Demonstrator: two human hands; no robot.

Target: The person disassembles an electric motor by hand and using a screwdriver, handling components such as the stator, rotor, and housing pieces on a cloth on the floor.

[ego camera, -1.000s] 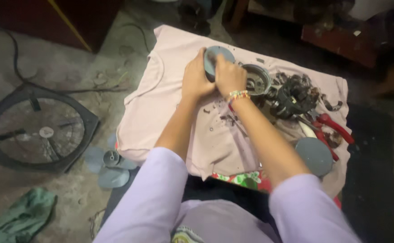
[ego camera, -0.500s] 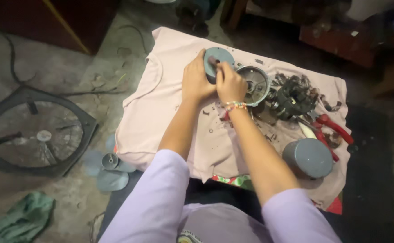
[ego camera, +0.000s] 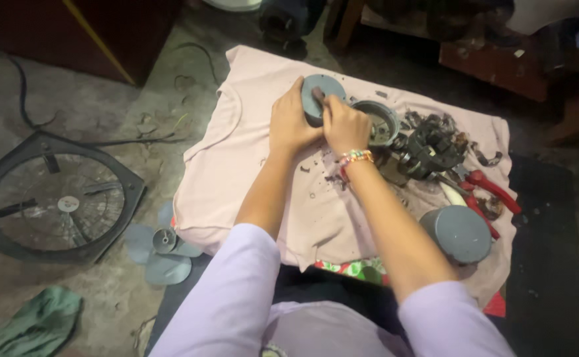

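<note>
Head view, looking down on a dismantled fan laid out on a pale pink cloth [ego camera: 249,152] spread over a rough floor. The round grey cap [ego camera: 324,92] is a shallow disc-shaped housing part, dull blue-grey, with a small dark hub near its middle; it stands tilted on edge near the far side of the cloth, between the two hands. The left hand [ego camera: 289,125] wraps the cap's left rim, fingers curled and clamped on it. The right hand [ego camera: 345,125], with a beaded bracelet [ego camera: 355,157] at the wrist, is closed into a fist against the cap's face; what its fingers pinch cannot be told.

Just right of the cap lies an open round housing bowl [ego camera: 376,121], rim upward, its inside dark and its contents unclear. Beside that sits the dark motor core [ego camera: 431,149] with windings, touching a scatter of small loose metal parts. Red-handled pliers [ego camera: 491,192] lie at the cloth's right edge. A grey cylindrical cover [ego camera: 460,233] rests nearer the person, closed face up, so nothing inside shows.

Off the cloth to the left: a square black fan frame [ego camera: 51,198] with its grille, a pale blue fan blade [ego camera: 160,244] just beside it, and a crumpled green rag [ego camera: 31,324] near the lower corner
</note>
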